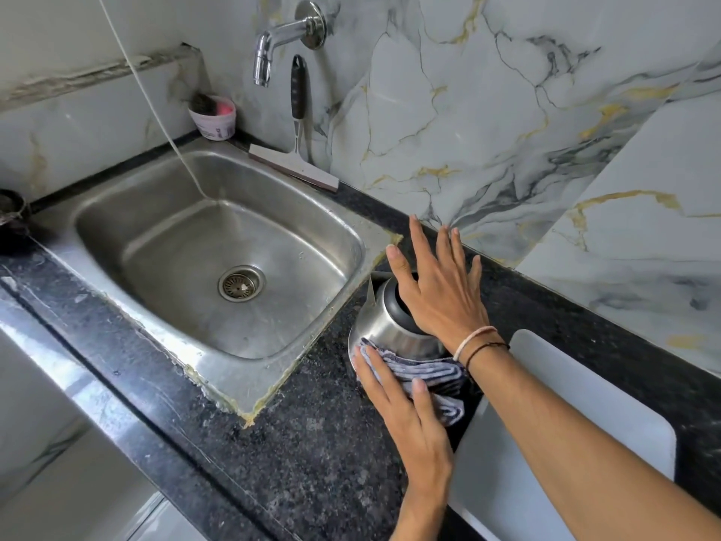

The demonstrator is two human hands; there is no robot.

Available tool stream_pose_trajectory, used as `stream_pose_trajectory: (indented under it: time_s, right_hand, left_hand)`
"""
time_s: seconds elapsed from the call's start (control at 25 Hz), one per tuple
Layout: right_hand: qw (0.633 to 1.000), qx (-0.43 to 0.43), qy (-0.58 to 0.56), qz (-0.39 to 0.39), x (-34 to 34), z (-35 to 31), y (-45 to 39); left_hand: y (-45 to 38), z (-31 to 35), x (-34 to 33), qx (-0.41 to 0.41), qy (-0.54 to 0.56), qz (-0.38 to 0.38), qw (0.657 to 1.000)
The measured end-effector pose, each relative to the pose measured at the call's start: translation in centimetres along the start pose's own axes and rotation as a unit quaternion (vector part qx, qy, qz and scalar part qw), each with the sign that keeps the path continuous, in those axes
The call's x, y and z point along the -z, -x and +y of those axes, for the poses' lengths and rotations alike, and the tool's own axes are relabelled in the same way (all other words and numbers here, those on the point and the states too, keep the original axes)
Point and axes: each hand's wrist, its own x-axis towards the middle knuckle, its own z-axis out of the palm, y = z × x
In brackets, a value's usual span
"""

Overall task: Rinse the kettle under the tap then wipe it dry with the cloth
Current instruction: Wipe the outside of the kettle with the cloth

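Note:
A stainless steel kettle stands on the black granite counter, just right of the sink. My right hand lies flat on the kettle's dark top with its fingers spread, gripping nothing. My left hand presses a grey striped cloth against the lower front of the kettle, thumb over the folds. The chrome tap juts from the wall above the sink, with no water running. The kettle's handle and most of its top are hidden under my right hand.
The steel sink has a drain strainer in the middle. Behind it, a squeegee leans on the marble wall beside a white cup of scrubbers. A white board lies to the kettle's right. A thin white cord hangs into the sink.

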Motion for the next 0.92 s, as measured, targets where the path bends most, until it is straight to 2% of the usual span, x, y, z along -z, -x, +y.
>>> stream_pose_trajectory:
  time_s: [0.12, 0.16, 0.2, 0.28, 0.32, 0.36, 0.44, 0.56, 0.6, 0.64, 0.76, 0.8, 0.92]
  right_hand:
    - [1.0, 0.004, -0.006, -0.002, 0.0, 0.0, 0.0]
    - [1.0, 0.005, -0.009, -0.002, 0.0, 0.0, 0.0]
    - [1.0, 0.006, -0.012, -0.002, 0.0, 0.0, -0.1]
    - [1.0, 0.004, -0.02, -0.004, 0.0, 0.0, -0.3]
    - [1.0, 0.002, -0.026, -0.005, 0.0, 0.0, -0.4]
    - [0.999, 0.002, -0.031, -0.004, 0.0, 0.0, -0.4]
    - [0.999, 0.005, -0.041, 0.0, -0.1, 0.1, -0.5]
    - [0.998, 0.006, -0.061, 0.008, -0.1, 0.2, -0.6]
    - [0.998, 0.007, -0.064, 0.013, -0.1, 0.3, -0.6]
    - [0.998, 0.01, -0.067, 0.017, -0.2, 0.3, -0.6]
    - [0.997, 0.016, -0.073, 0.018, -0.1, 0.2, -0.4]
    - [0.997, 0.016, -0.075, 0.015, 0.0, 0.1, -0.4]
    - [0.997, 0.013, -0.075, 0.01, 0.1, 0.1, -0.5]
  left_hand:
    - [-4.0, 0.4, 1.0, 0.068, 0.079, 0.076, 0.992]
    - [-6.1, 0.4, 1.6, 0.094, 0.093, 0.075, 0.988]
    - [-8.6, 0.3, 2.2, 0.121, 0.117, 0.036, 0.985]
    - [-13.3, 1.0, 3.1, 0.166, 0.171, -0.12, 0.964]
    - [-15.1, 1.6, 3.3, 0.166, 0.165, -0.187, 0.954]
    - [-16.4, 2.2, 3.4, 0.156, 0.148, -0.223, 0.951]
    - [-16.7, 2.9, 3.1, 0.11, 0.119, -0.22, 0.962]
    - [-12.0, 2.5, 2.5, -0.053, 0.034, -0.118, 0.991]
    - [-10.4, 1.8, 2.3, -0.084, 0.01, -0.091, 0.992]
    - [-9.4, 0.9, 2.3, -0.081, 0.009, -0.072, 0.994]
    - [-10.1, -1.1, 2.6, 0.065, 0.124, -0.051, 0.989]
    - [-11.4, -1.3, 2.9, 0.11, 0.155, -0.08, 0.978]
    - [-16.7, -0.4, 3.1, 0.155, 0.134, -0.23, 0.951]
